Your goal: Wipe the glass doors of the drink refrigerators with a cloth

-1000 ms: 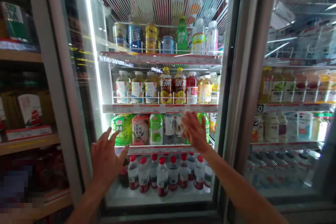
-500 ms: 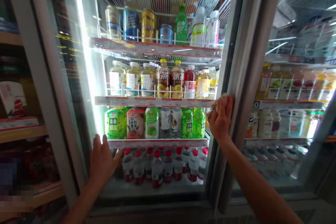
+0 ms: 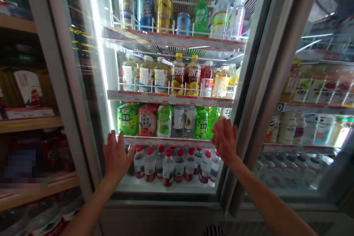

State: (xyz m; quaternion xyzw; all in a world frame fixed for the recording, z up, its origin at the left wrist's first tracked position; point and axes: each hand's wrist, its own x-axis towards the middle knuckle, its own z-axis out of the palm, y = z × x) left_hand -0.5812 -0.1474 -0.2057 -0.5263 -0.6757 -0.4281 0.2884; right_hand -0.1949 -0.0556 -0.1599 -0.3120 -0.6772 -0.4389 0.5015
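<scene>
My left hand (image 3: 117,156) is raised with fingers spread at the lower left of the glass door (image 3: 171,200), in front of the lit drinks fridge. Whether its palm touches the glass cannot be told. My right hand (image 3: 225,140) is at the door's right side, near the metal frame (image 3: 269,81), with bent fingers towards the glass. It is around a crumpled pale cloth, now mostly hidden behind the blurred fingers. Behind the glass, between my hands, stand green bottles (image 3: 201,123), a red tea bottle (image 3: 148,121) and red-capped water bottles (image 3: 168,169).
Cans (image 3: 165,13) and bottled teas (image 3: 177,75) fill the upper fridge shelves. To the right is another glass-fronted fridge section with bottles (image 3: 312,86). Wooden shelves (image 3: 30,124) with packaged goods stand at the left. A bright light strip (image 3: 96,25) runs down the fridge's left side.
My right hand has moved off the metal frame, left and slightly down over the glass, with the cloth. My left hand stays spread. The view has shifted slightly.
</scene>
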